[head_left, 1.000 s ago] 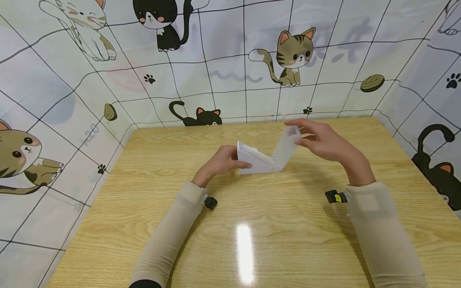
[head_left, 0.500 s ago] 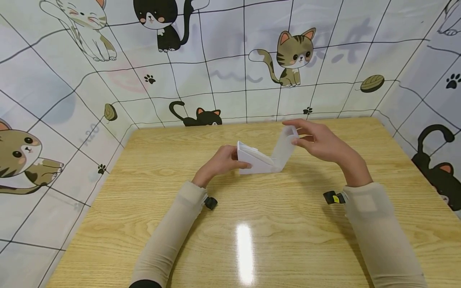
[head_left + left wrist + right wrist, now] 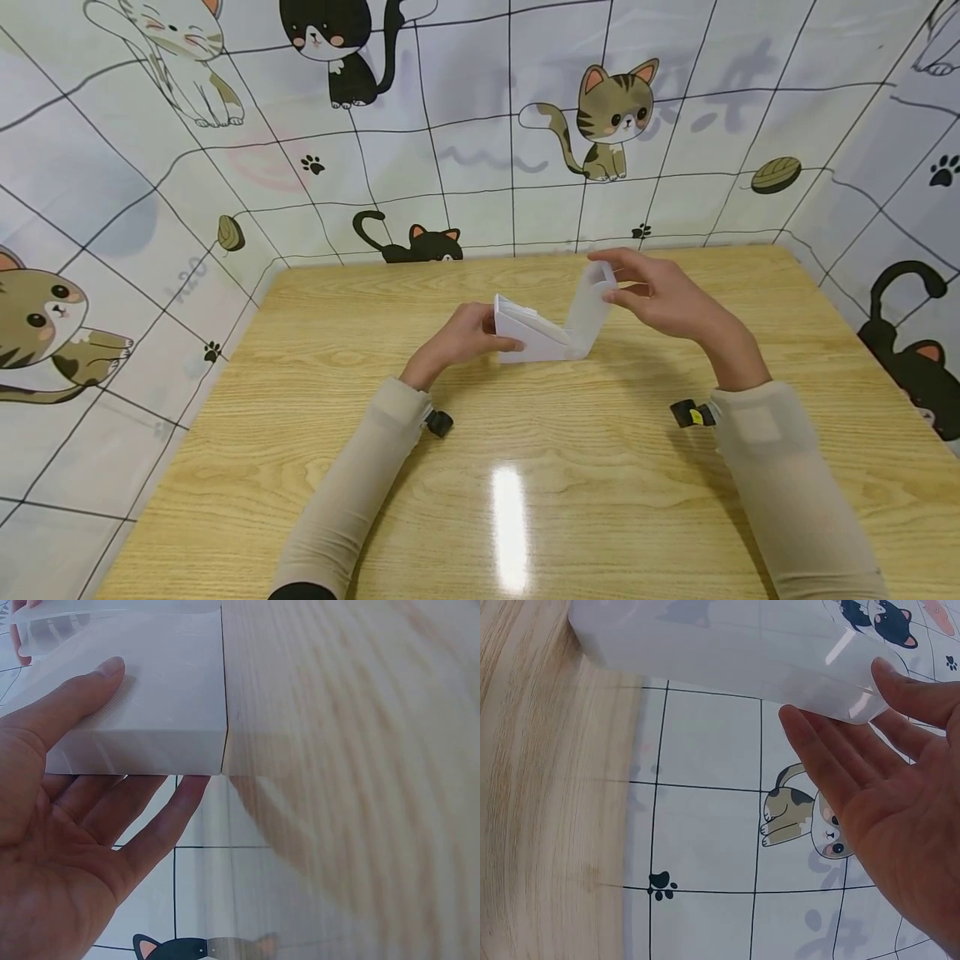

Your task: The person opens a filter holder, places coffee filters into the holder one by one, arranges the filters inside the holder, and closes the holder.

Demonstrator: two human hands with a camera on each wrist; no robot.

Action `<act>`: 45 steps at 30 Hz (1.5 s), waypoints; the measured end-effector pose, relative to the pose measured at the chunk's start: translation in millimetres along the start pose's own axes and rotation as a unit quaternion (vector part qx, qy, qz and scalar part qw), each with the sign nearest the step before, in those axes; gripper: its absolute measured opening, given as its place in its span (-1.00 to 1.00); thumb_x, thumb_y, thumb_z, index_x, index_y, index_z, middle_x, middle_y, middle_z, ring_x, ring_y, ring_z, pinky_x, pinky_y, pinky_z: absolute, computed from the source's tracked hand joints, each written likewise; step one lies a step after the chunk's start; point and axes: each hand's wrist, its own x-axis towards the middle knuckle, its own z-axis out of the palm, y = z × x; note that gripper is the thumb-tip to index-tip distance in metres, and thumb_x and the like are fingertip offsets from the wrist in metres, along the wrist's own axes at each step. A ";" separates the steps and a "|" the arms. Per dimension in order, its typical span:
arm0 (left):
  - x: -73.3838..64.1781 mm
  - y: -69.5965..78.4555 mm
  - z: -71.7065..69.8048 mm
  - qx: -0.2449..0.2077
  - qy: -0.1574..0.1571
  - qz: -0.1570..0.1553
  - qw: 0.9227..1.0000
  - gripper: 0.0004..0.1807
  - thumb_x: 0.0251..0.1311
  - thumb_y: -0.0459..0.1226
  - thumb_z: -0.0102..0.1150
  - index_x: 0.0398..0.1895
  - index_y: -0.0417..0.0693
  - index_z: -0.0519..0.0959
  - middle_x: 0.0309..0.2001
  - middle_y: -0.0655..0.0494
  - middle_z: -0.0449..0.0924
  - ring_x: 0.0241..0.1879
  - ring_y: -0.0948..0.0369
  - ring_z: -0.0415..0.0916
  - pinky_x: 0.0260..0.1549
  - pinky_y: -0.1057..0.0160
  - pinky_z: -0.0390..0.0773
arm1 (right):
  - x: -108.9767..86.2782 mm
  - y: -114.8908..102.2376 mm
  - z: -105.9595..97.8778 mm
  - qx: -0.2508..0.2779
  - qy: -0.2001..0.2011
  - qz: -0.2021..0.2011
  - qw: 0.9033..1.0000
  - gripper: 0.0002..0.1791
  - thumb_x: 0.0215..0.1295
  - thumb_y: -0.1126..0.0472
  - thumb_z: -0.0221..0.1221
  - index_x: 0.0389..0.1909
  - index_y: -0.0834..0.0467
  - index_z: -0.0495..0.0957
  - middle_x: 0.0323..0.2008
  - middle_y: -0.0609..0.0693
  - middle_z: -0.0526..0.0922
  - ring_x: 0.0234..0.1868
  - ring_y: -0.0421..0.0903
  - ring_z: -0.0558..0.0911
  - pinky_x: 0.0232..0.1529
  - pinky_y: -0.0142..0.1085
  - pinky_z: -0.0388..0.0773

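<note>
A white plastic case (image 3: 531,337) with a slanted open top stands on the table, with flat white pieces visible along its slanted opening. Its translucent lid (image 3: 590,308) tilts up from the right end. My left hand (image 3: 467,333) grips the case by its left end, thumb on the near face. In the left wrist view the fingers (image 3: 146,799) lie along the case's end. My right hand (image 3: 663,292) pinches the lid's raised end between thumb and fingers. The right wrist view shows the lid (image 3: 727,656) nearly see-through; the case's inside is mostly hidden.
The wooden table (image 3: 360,283) meets a white cat-printed backdrop (image 3: 472,183) just behind the case. More printed cloth rises on both sides. A bright light reflection (image 3: 510,525) lies on the near part of the tabletop.
My right hand has shifted slightly left, bringing the lid a little more upright. The left hand and the case have stayed in place.
</note>
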 end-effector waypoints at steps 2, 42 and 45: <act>-0.5 -0.2 0.1 -0.003 -0.001 -0.001 1.000 -0.58 0.19 -0.22 0.51 0.11 -0.06 0.68 -0.03 0.02 0.79 -0.17 0.22 0.76 -0.18 0.25 0.71 | 0.4 0.5 0.9 0.000 0.003 -0.004 1.000 -0.41 0.52 0.32 0.15 0.51 0.04 0.32 0.32 0.16 0.53 0.34 0.22 0.56 0.28 0.20 0.52; -1.2 1.1 0.8 -0.002 -0.002 -0.004 1.000 -0.57 0.19 -0.23 0.51 0.13 -0.06 0.67 -0.02 0.01 0.79 -0.17 0.21 0.76 -0.18 0.25 0.71 | 9.2 -0.8 19.2 0.000 0.014 -0.021 1.000 -0.45 0.54 0.23 0.17 0.48 0.14 0.32 0.25 0.19 0.59 0.27 0.22 0.58 0.14 0.22 0.57; -1.1 1.7 0.4 0.004 0.000 -0.004 1.000 -0.58 0.20 -0.23 0.50 0.13 -0.06 0.67 -0.02 0.01 0.79 -0.17 0.22 0.76 -0.17 0.25 0.71 | 10.6 -1.0 20.7 0.004 0.009 -0.022 1.000 -0.45 0.55 0.21 0.16 0.48 0.13 0.31 0.25 0.19 0.59 0.28 0.23 0.57 0.14 0.23 0.56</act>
